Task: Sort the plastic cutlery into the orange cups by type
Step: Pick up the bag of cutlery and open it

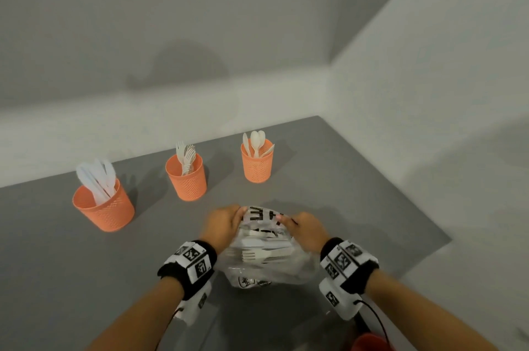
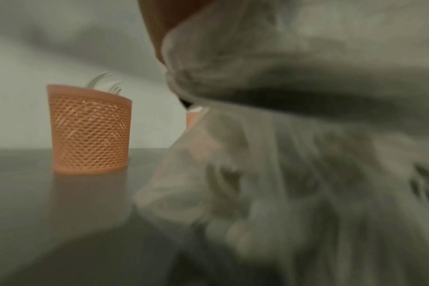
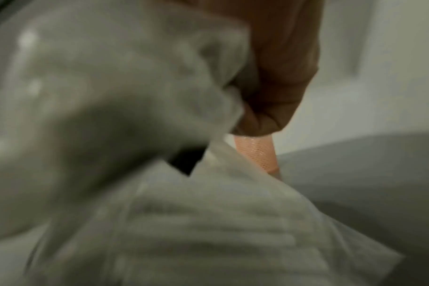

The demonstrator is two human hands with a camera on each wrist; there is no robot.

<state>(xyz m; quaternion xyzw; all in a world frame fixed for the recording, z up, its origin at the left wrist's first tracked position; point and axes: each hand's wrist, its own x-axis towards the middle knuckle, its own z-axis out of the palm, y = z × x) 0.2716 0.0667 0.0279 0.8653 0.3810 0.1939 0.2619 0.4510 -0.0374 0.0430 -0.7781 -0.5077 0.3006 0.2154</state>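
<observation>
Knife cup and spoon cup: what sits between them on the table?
The fork cup stands between the knife cup and the spoon cup, apart from both, with bare grey table in the gaps. The head view shows it.

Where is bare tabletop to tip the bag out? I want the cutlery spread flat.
Bare grey table lies between the knife cup and the left hand, and right of the spoon cup. Crowded around the plastic bag that both hands grip; right hand.
</observation>
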